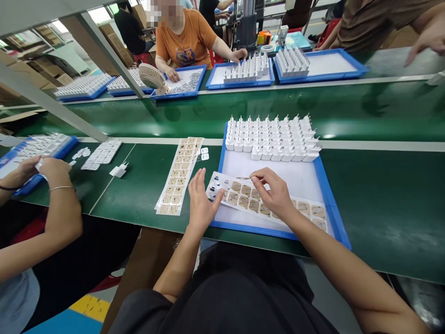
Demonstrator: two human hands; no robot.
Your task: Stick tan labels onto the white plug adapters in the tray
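A pale sheet with rows of tan rounded-square stickers (254,205) lies slantwise over the front of a blue-rimmed tray (333,204). My right hand (275,192) pinches thin metal tweezers (243,178), their tip pointing left above the sheet. At the sheet's left end is my left hand (202,200), fingers spread, thumb close to or on its surface; whether they touch I cannot tell. Small dark blue marks show on the sheet there. White plug adapters (273,139) stand in rows at the tray's back, metal pins up.
More sticker sheets (179,176) lie left of the tray, beside small white pieces (205,153). A single adapter (119,170) lies near a co-worker's hands (52,169) at far left. Across the bench, a person in orange (189,37) works at blue trays (239,84).
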